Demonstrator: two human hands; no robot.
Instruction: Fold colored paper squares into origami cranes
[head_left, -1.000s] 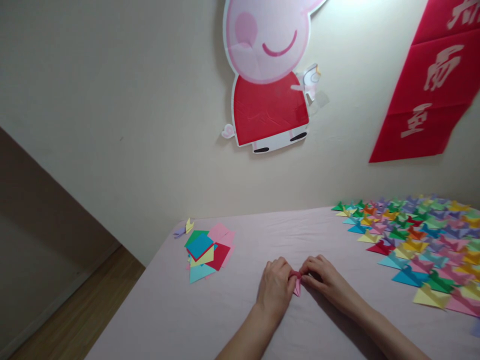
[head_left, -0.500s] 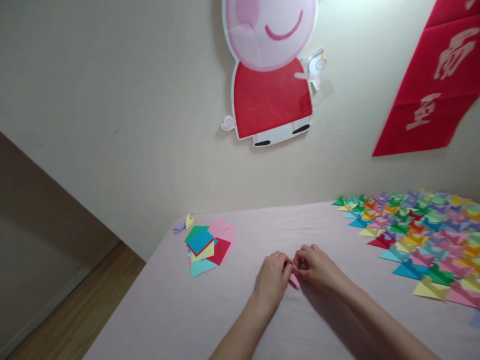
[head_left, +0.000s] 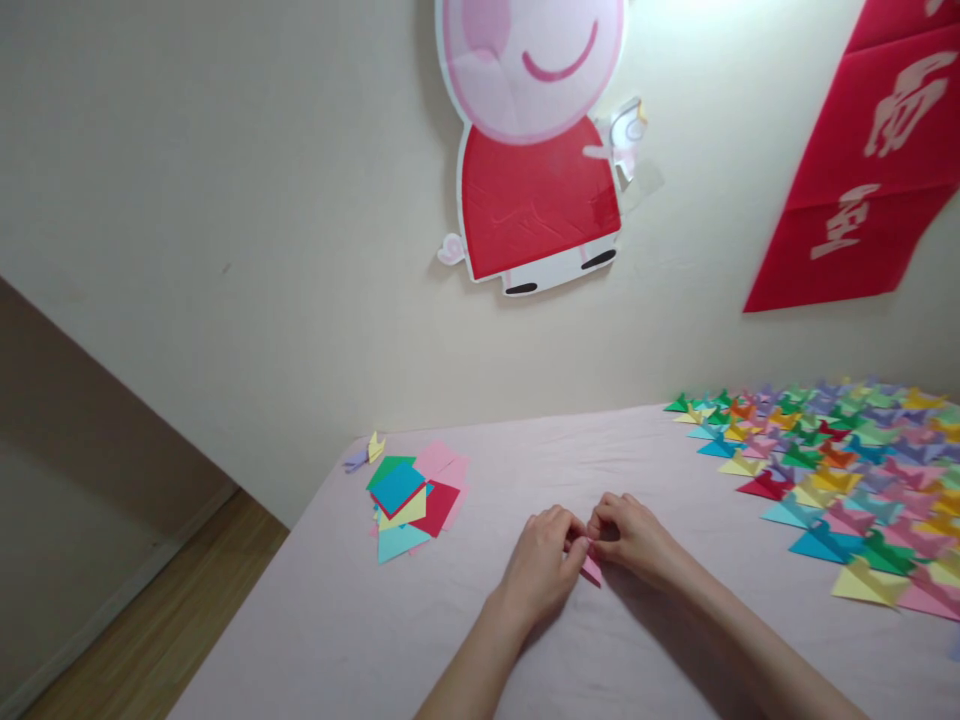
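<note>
A small folded pink paper point(head_left: 592, 571) is pinched between my two hands, low in the middle of the head view. My left hand point(head_left: 546, 558) grips it from the left, thumb and fingers pressed together. From the right, my right hand point(head_left: 628, 532) pinches its upper end with thumb and forefinger. Most of the paper is hidden behind the fingers; only a pointed lower part shows. Both hands are close over the pale pink sheet point(head_left: 315, 630).
Loose coloured paper squares point(head_left: 437, 508) lie in a pile to the left. Beyond them are small yellow and purple folded pieces point(head_left: 375, 447). Rows of folded paper birds point(head_left: 825, 541) fill the right side. A wall point(head_left: 262, 330) with a pig cutout point(head_left: 540, 205) rises behind.
My left thumb has shifted right and up over the pink paper, covering more of it. The fingertips of both hands are closer together. The view has moved slightly.
</note>
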